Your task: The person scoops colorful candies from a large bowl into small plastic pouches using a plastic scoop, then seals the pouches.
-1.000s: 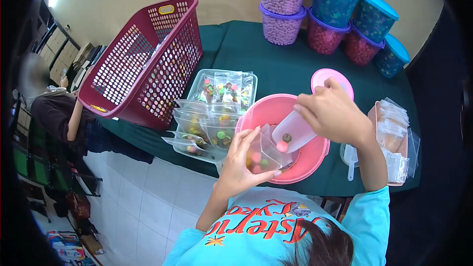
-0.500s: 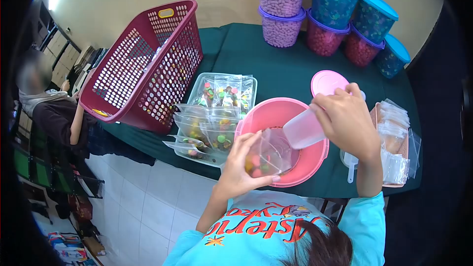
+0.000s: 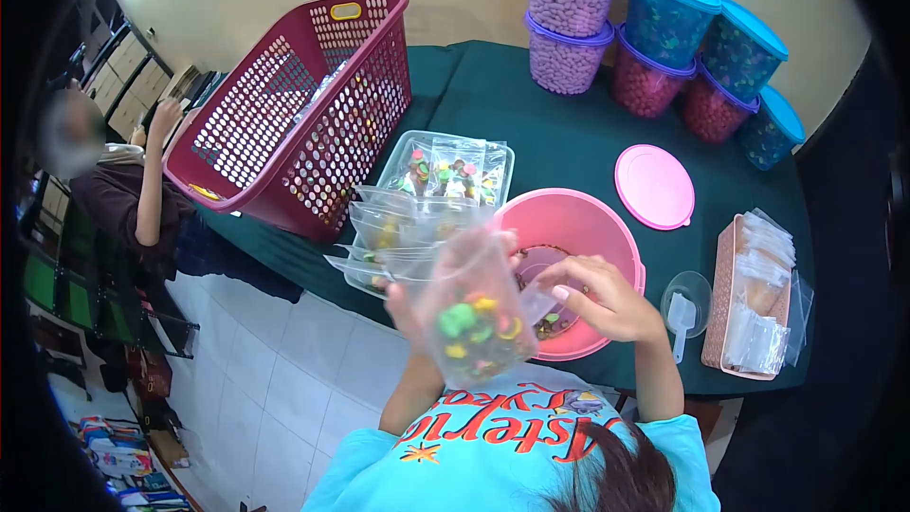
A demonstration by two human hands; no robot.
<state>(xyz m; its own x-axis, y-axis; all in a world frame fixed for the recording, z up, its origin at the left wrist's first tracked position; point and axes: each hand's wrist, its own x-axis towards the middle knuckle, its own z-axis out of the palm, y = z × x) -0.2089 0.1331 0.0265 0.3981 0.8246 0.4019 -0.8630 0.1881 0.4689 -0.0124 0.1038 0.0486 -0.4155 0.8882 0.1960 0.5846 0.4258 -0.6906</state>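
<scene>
In my left hand (image 3: 406,315) is a clear plastic pouch (image 3: 479,322), lifted close to the camera and slightly blurred. Green, yellow, pink and brown candies fill its lower part. My right hand (image 3: 607,301) is over the pink tub (image 3: 633,256), its bent fingers on a translucent plastic cup (image 3: 537,303) partly hidden behind the pouch. Small brown and coloured candies lie on the tub's bottom. Left of the tub, a clear tray (image 3: 507,166) bears several filled pouches (image 3: 389,228), some standing and some lying flat.
A maroon laundry basket (image 3: 332,147) stands at the left, beside another person (image 3: 123,194). Lidded candy tubs (image 3: 569,19) are stacked at the back. A pink lid (image 3: 654,187), a small scoop (image 3: 681,318) on a round clear dish, and a pink basket (image 3: 713,341) of plastic bags are at the right.
The pouch has come up and nearer the camera, now upright. My right hand has lowered the cup into the tub. The other person's arm has risen from the basket.
</scene>
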